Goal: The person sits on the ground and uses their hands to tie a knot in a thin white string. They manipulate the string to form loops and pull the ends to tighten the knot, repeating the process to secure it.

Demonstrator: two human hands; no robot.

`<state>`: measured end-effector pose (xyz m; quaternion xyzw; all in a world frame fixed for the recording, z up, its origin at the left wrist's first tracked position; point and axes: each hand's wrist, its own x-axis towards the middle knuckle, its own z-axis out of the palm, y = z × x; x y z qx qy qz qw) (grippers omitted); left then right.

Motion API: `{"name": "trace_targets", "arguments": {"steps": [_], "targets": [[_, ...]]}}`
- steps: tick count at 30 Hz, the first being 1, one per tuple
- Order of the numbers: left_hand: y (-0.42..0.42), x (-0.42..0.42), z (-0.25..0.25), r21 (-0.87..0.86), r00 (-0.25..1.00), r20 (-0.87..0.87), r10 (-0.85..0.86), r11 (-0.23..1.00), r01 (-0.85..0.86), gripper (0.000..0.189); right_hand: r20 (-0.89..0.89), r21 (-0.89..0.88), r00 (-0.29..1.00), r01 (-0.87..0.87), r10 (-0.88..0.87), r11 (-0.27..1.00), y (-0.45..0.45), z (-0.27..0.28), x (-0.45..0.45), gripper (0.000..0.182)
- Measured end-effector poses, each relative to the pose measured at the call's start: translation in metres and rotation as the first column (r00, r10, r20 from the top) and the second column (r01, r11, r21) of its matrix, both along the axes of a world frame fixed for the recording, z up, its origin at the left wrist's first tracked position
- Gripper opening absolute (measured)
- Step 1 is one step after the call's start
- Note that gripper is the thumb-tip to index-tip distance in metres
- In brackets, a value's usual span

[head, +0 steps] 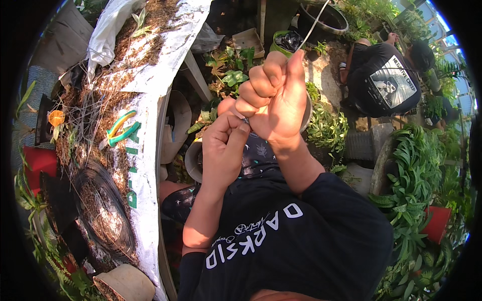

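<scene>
My left hand [224, 150] pinches a small grey piece, seemingly the end of a thin wire [245, 120], between thumb and forefinger. Right against it, my right hand [276, 94] has its fingers curled into the palm, which faces up, and seems to hold the same wire. A pale cord [316, 22] runs from behind the right thumb's tip to the top edge; whether that hand grips it is hidden. Behind the right wrist shows the curved rim of a round pot [308, 114]. Another round pot [192, 161] stands beyond my left forearm, partly covered by it.
On the left, a bench covered in white sheeting [148, 225] bears green-and-yellow pliers [122, 129], coiled wire [103, 210] and brown fibre. A beige pot [126, 282] lies at its near end. A person in a black shirt [388, 79] crouches at upper right. Leafy plants [414, 173] line the right.
</scene>
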<state>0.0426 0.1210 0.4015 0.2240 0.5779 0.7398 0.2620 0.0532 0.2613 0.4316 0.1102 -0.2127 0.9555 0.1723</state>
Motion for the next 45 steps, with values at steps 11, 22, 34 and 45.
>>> {"name": "trace_targets", "arguments": {"steps": [11, 22, 34, 45], "targets": [[-0.006, -0.002, 0.004, 0.016, 0.999, -0.051, -0.013, 1.0, 0.014, 0.016, -0.054, -0.015, 0.998, -0.015, 0.015, 1.0, -0.001, 0.001, -0.001, 0.058], [-0.004, -0.005, -0.002, 0.02, 0.999, 0.011, -0.041, 0.999, 0.041, 0.015, -0.083, 0.114, 0.996, 0.041, -0.032, 0.993, -0.003, -0.001, 0.002, 0.059], [-0.001, 0.003, -0.004, 0.051, 0.999, -0.043, -0.033, 0.998, 0.035, 0.016, -0.031, -0.111, 0.999, -0.03, 0.027, 0.993, 0.008, -0.003, 0.0, 0.053], [-0.002, 0.017, 0.008, 0.025, 0.998, -0.059, 0.003, 1.0, -0.002, 0.017, -0.118, -0.183, 0.99, -0.096, 0.075, 0.978, 0.022, -0.001, 0.0, 0.049]]}}
